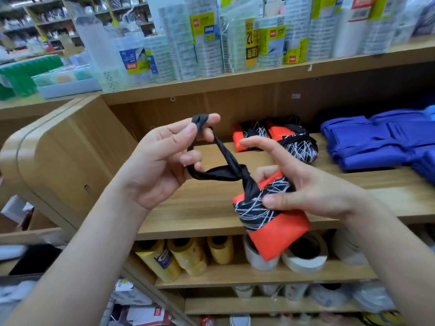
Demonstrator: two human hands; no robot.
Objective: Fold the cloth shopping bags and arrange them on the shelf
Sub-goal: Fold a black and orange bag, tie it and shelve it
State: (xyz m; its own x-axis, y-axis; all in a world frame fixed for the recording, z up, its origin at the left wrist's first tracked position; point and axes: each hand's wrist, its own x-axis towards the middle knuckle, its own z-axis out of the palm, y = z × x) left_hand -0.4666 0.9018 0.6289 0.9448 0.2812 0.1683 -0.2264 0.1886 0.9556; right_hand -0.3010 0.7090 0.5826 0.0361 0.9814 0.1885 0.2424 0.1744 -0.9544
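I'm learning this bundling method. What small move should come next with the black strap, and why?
Probably the left hand should pull the strap loop taut while the right hand steadies the folded bag. The strap is knotted at the bundle's top and its loop is hooked over the left fingers; two tied bags already lie on the shelf.
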